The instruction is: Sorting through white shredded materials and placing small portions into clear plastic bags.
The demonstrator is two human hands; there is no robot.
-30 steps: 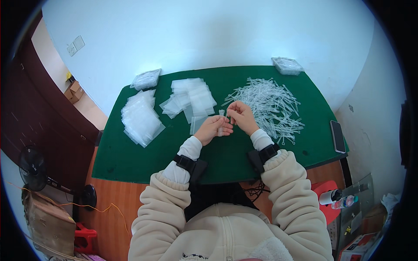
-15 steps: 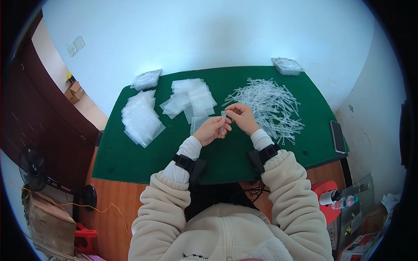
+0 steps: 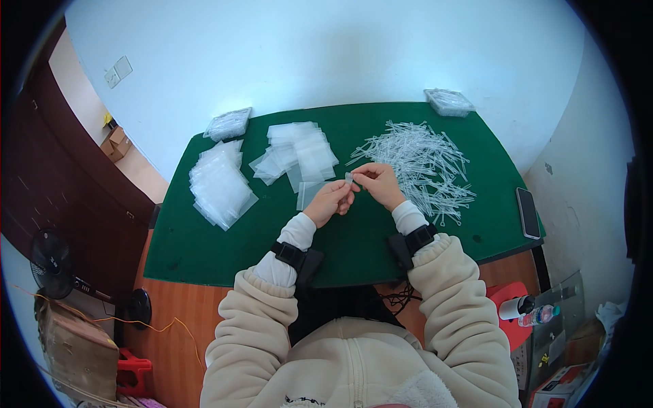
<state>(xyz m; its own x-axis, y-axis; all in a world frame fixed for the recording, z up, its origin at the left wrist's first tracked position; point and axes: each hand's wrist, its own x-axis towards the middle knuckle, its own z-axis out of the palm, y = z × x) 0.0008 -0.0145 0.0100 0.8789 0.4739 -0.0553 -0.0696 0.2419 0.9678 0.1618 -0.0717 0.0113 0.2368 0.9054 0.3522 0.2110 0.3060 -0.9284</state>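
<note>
Over the middle of the green table (image 3: 224,262), my left hand (image 3: 330,202) is closed on a small clear plastic bag (image 3: 349,178), narrow or folded; only its top end shows above the fingers. My right hand (image 3: 382,187) pinches the same end between thumb and fingertips. Whether anything lies inside the bag is too small to tell. Just beyond my left hand is a flat clear bag (image 3: 309,193), beside a loose stack of empty-looking clear bags (image 3: 316,155). A heap of thin clear plastic sticks with small ringed ends (image 3: 422,160) spreads right of my right hand.
A fanned pile of clear bags (image 3: 221,187) covers the table's left side. Filled clear packs stand at the back left (image 3: 228,124) and back right (image 3: 449,103). A phone (image 3: 527,213) lies by the right edge. A wall (image 3: 326,54) rises behind the table.
My left fingers have curled further round the small bag and moved slightly up, so less of it shows. The right hand stays pinched at its top, almost unmoved.
</note>
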